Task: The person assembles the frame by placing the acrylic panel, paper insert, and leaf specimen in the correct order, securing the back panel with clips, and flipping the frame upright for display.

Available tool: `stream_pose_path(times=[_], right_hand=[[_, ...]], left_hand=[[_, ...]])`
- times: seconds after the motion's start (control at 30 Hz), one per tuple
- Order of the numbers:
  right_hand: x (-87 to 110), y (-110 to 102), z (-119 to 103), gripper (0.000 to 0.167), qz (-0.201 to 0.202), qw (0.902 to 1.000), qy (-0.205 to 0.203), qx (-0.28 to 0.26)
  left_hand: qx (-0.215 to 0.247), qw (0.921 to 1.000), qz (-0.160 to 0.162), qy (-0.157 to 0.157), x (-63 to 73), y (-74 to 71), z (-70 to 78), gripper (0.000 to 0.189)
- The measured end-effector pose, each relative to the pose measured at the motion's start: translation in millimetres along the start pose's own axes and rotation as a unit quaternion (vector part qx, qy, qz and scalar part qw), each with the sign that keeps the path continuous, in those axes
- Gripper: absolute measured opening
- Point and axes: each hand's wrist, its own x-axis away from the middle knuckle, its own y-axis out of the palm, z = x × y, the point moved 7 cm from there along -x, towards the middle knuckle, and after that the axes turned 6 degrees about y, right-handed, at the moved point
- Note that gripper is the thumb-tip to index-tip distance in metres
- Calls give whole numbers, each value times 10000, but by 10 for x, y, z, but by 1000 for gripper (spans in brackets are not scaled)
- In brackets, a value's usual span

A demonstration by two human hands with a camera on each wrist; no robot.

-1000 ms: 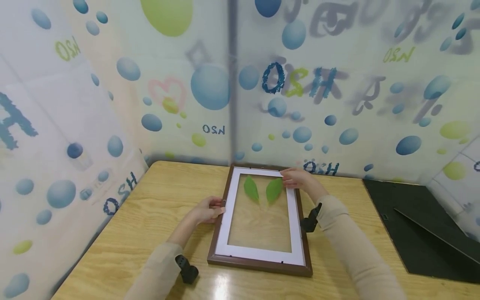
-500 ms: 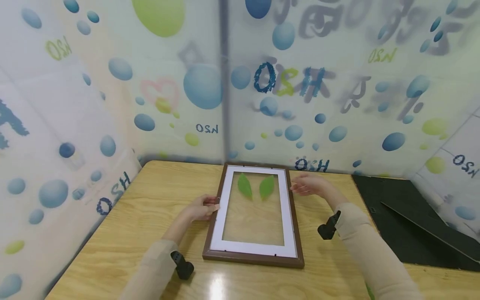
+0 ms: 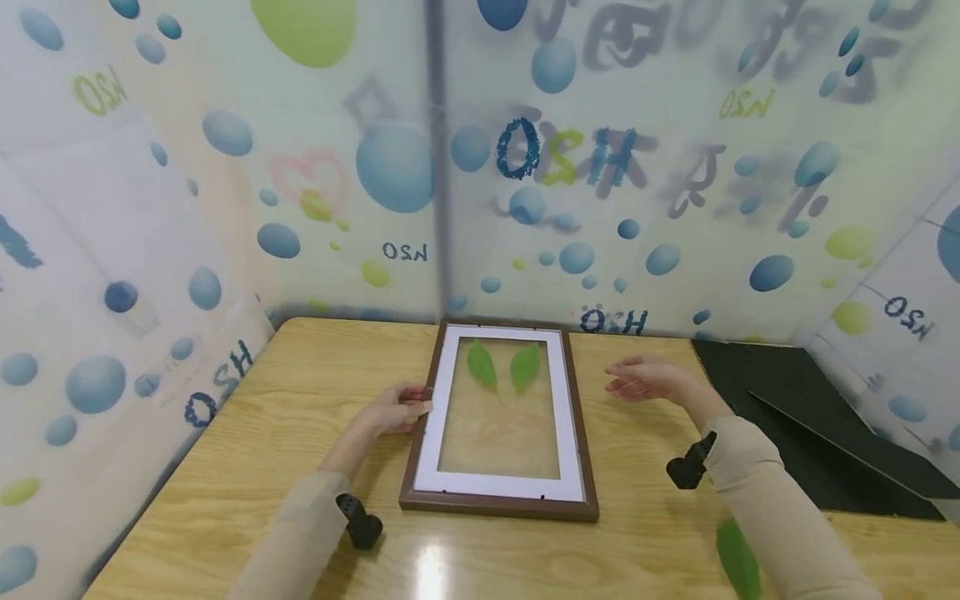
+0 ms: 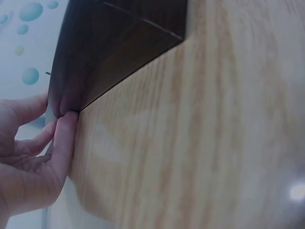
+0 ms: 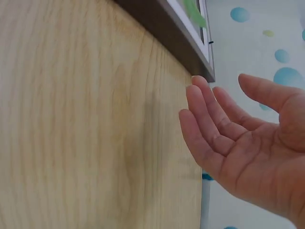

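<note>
A brown picture frame (image 3: pixel 498 507) with a white mat (image 3: pixel 491 482) lies flat on the wooden table. Two green leaves (image 3: pixel 482 367) spread in a V near the top of its see-through middle. My left hand (image 3: pixel 393 410) holds the frame's left edge, thumb at the rim and curled fingers against the outer side; in the left wrist view the fingertips (image 4: pixel 70 117) meet that side low by the tabletop. To the right of the frame, my right hand (image 3: pixel 648 379) hovers above the table, fingers relaxed and holding nothing; its palm (image 5: pixel 257 148) shows in the right wrist view.
Another green leaf (image 3: pixel 737 557) lies at the front right, partly behind the right sleeve. A black backing board (image 3: pixel 750 367) with a raised flap (image 3: pixel 847 433) lies at the table's right. A printed curtain (image 3: pixel 360 283) hangs along the table's back and left.
My right hand has let go of the frame's upper right and moved right, away from it. My left hand stays on the left edge. The view has shifted right, bringing in the front-right leaf.
</note>
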Motion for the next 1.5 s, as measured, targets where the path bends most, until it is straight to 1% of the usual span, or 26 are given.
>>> stream_pose_path(times=[0.27, 0.43, 0.6, 0.8, 0.87, 0.97, 1.13, 1.3, 1.4, 1.5], right_hand=[[151, -50, 311, 62, -373, 9980, 423, 267], [298, -78, 517, 60, -630, 9960, 589, 224], [482, -84, 694, 57, -909, 9931, 651, 362], [658, -98, 917, 41, -1303, 9888, 580, 439], [717, -90, 973, 40, -1502, 9865, 522, 400], [817, -78, 1040, 41, -1682, 9835, 545, 380], [980, -39, 1123, 37, -2171, 9751, 389, 247], [1113, 14, 1189, 31, -2665, 9634, 287, 37], [1157, 46, 1207, 30, -2946, 9553, 235, -100], [1177, 75, 1212, 32, -3190, 9474, 97, -250]], left_hand=[[3, 10000, -39, -52, 2, -12, 3, 53], [25, 9999, -40, -140, -5, -14, -7, 54], [10, 9999, -59, -139, -4, -14, 0, 54], [13, 9999, -33, -144, -2, -26, -1, 53], [11, 9999, -34, -145, -2, -27, 2, 54], [6, 9999, -37, -160, 2, -23, 9, 55], [76, 9998, -53, -164, -1, -11, 6, 55], [81, 9998, -67, -175, -9, -10, 6, 55], [76, 9998, -57, -167, -17, -15, 1, 55], [76, 9998, -56, -167, -26, -16, -12, 56]])
